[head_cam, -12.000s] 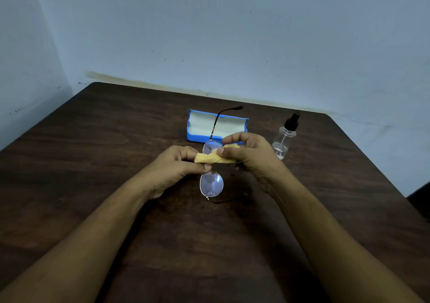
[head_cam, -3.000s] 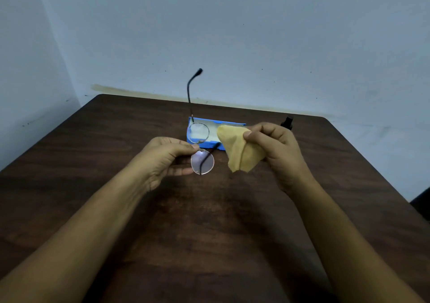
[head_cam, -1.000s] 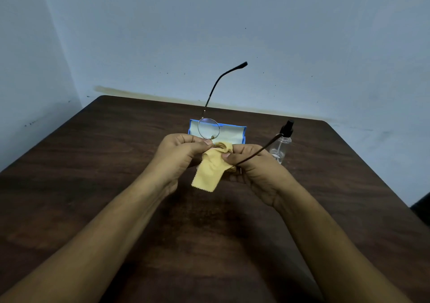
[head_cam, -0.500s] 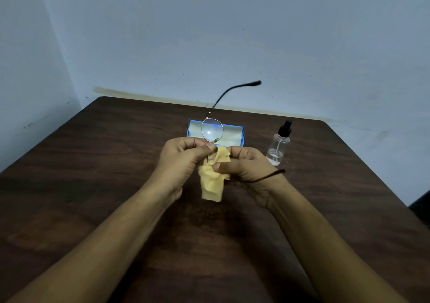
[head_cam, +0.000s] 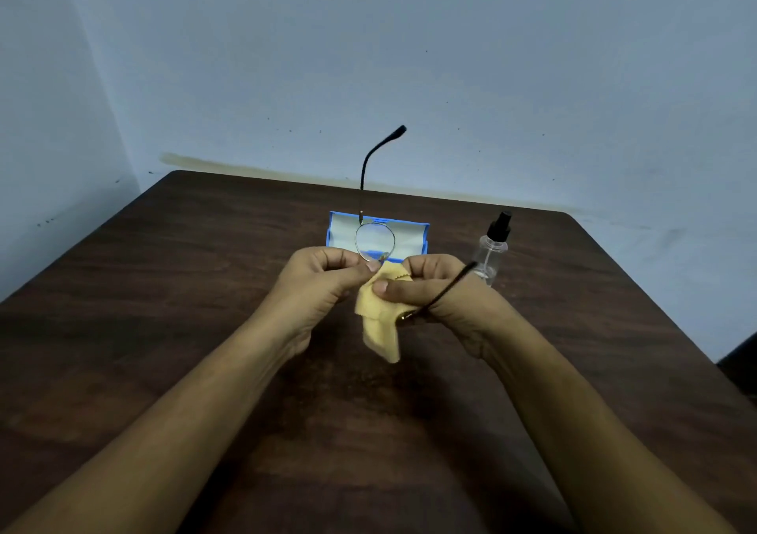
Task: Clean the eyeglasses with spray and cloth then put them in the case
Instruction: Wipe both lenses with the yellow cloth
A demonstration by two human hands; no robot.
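Fingers (head_cam: pixel 392 287) of my right hand (head_cam: pixel 438 291) are curling round the yellow cloth (head_cam: pixel 379 330). The thumb is pressing it onto what I judge to be the lower lens of the eyeglasses (head_cam: pixel 375 240), though the cloth is hiding that lens. My left hand (head_cam: pixel 323 283) is pinching the frame near the bridge, thumb and forefinger closed on it, holding the pair in the air above the table (head_cam: pixel 184 308). The glasses are standing on end between my hands. The upper lens is showing bare above my knuckles, one temple is pointing straight up, and the other is lying open across my right hand. The loose end of the cloth is hanging below my grip.

Behind the glasses the blue case (head_cam: pixel 411 233) is lying open on the table. The spray bottle (head_cam: pixel 489 253) is standing upright to its right, with neither hand on it.

I am reading this as the wiping step, with the casing not yet begun. Next I am expecting to rub the covered lens lightly between thumb and finger, since the thin frame looks easy to bend. After that I would be sliding the cloth up to the bare lens, then folding both temples in before reaching for the case.
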